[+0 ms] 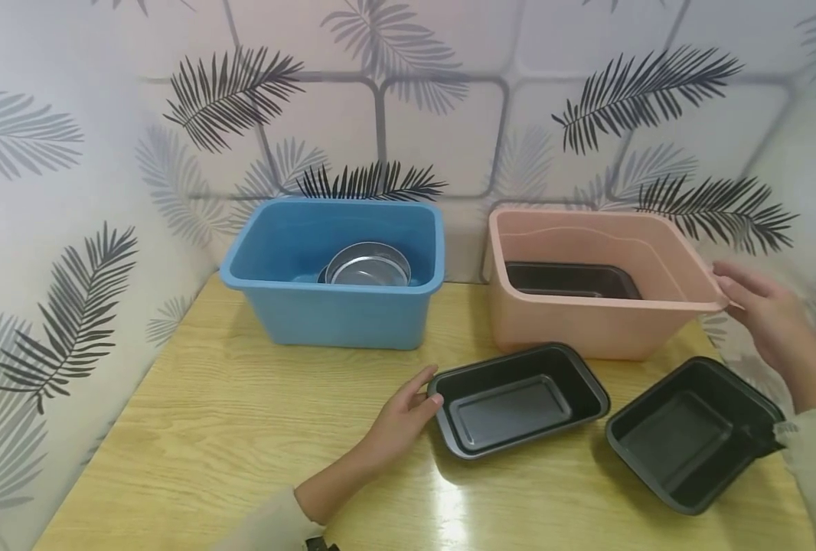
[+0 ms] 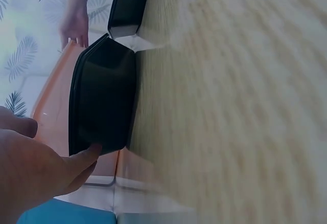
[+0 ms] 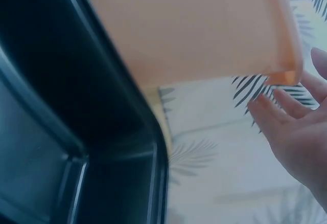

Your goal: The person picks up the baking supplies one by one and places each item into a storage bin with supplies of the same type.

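Note:
A dark loaf pan [image 1: 511, 413] stands on the wooden table in front of a pink bin [image 1: 573, 325]. My left hand [image 1: 401, 421] touches the pan's left end. In the left wrist view, its fingers [image 2: 84, 160] lie against the outside wall, while the thumb stays apart from the rim. At the far right, my right hand [image 1: 766, 321] reaches the pink bin's right rim corner with extended fingers. Another dark pan [image 1: 677, 444], squarer in shape, lies below that hand. Inside the pink bin rests one more dark pan [image 1: 566, 281], partly hidden by the front wall.
To the left, a blue bin [image 1: 346, 317] holds round metal tins [image 1: 370, 268]. Both bins stand at the table's back, near a leaf-patterned wall [image 1: 442, 138]. The wooden table [image 1: 229, 413] extends left of the loaf pan.

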`<state>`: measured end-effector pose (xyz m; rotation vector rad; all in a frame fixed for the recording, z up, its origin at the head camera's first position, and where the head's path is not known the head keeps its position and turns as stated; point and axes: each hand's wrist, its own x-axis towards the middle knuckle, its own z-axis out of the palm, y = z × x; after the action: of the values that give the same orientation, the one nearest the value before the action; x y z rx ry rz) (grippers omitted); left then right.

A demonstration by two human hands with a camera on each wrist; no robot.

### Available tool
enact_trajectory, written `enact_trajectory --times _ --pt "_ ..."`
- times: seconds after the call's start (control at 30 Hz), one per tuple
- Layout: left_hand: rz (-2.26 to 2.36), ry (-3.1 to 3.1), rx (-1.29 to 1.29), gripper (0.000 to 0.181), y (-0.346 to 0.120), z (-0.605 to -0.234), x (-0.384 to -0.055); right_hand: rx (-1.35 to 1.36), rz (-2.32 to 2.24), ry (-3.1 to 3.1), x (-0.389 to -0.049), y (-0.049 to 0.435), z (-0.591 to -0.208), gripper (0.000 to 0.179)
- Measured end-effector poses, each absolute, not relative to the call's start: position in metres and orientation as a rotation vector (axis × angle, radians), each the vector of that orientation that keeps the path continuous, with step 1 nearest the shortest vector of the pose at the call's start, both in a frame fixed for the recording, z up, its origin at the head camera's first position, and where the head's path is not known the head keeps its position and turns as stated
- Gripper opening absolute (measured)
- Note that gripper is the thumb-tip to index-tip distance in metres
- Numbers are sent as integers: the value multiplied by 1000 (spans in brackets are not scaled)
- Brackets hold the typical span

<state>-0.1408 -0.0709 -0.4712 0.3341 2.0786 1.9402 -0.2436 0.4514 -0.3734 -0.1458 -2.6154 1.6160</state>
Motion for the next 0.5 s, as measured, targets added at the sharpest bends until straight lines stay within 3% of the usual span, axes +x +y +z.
enact_trajectory --times 0.23,0.5 --pt "1970 1993 337 59 -61 -477 -142 -28 2233 -2299 -244 462 -381 70" --pt "1974 1922 283 56 -57 -483 -143 84 2510 -2001 -243 463 -386 54"
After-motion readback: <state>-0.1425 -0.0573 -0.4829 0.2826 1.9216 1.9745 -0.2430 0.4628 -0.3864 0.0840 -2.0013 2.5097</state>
